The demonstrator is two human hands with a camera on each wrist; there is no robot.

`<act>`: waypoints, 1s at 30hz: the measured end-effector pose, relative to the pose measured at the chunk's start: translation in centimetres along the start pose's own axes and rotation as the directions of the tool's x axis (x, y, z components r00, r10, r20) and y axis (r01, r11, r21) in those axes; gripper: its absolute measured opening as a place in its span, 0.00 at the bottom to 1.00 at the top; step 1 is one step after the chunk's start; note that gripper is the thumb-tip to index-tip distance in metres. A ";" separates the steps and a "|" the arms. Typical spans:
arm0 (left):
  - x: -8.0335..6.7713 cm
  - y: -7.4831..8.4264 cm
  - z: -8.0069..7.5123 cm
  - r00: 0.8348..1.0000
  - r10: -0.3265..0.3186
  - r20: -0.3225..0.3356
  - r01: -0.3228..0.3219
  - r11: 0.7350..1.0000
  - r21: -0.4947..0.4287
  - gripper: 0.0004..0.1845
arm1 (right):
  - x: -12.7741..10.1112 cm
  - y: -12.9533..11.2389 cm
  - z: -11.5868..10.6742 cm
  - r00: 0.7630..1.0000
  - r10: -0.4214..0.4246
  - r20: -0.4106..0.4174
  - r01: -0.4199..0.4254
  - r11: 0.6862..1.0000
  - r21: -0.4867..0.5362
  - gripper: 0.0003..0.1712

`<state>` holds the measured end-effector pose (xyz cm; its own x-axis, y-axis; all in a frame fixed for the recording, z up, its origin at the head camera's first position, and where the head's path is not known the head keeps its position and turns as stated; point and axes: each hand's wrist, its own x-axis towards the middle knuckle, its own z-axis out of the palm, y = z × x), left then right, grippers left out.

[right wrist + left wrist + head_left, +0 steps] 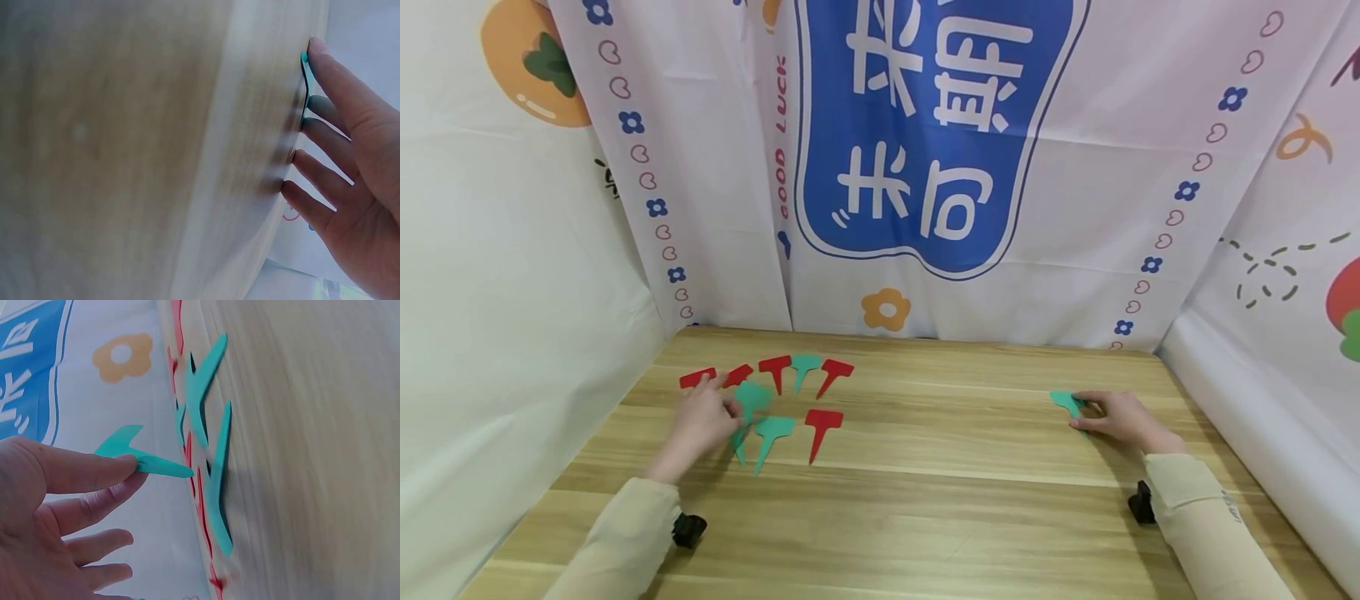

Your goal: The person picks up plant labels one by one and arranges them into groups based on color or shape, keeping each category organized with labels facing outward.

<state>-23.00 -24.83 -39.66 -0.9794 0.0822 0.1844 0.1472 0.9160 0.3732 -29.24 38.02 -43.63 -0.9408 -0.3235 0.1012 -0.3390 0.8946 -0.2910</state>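
My left hand (703,417) pinches a green T-shaped plant label (122,442) between thumb and fingertips, raised above the table among other labels. Close to that hand lie more green labels (774,427) and several red labels (825,419), spread in loose rows at the table's left. Far to the right, my right hand (1116,414) holds another green label (1064,400) low against the wood. Its thumb is at one end of this label and fingertips are at the other, as the right wrist view shows; part of the stem is hidden.
The wood-grain table (925,517) meets a printed cloth (730,208) hanging along its back edge. White cloth walls (497,292) stand on both sides. A black wrist mount (688,530) sits at the left sleeve, another (1142,503) at the right.
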 end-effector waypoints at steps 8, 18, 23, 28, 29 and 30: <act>1.2 2.0 1.4 0.999 0.030 0.011 -0.029 0.996 -0.081 0.06 | 0.1 0.3 0.1 1.000 -0.005 -0.004 0.005 1.000 -0.006 0.36; 2.6 4.9 3.0 0.998 0.044 0.042 -0.039 0.993 -0.107 0.08 | 0.1 0.4 0.2 1.000 -0.014 -0.018 0.015 1.000 0.005 0.35; 3.4 6.6 3.9 0.997 0.064 0.038 -0.059 0.990 -0.128 0.08 | 0.1 0.4 0.2 1.000 -0.007 -0.019 0.007 1.000 0.004 0.35; 4.2 8.4 4.8 0.996 0.072 0.060 -0.064 0.989 -0.133 0.09 | 0.2 0.5 0.2 1.000 -0.005 -0.011 0.006 1.000 0.015 0.36; 4.4 8.8 5.1 0.995 0.074 0.062 -0.065 0.988 -0.137 0.09 | 0.2 0.5 0.2 1.000 -0.004 -0.006 0.004 1.000 0.020 0.36; 4.6 9.2 5.3 0.995 0.079 0.060 -0.070 0.988 -0.140 0.09 | 0.2 0.5 0.2 1.000 -0.001 -0.003 0.001 1.000 0.023 0.36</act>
<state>-26.87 -13.96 -40.22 -0.9712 0.1780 0.1583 0.2334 0.8438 0.4833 -29.58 38.37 -43.97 -0.9405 -0.3233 0.1044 -0.3396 0.8871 -0.3125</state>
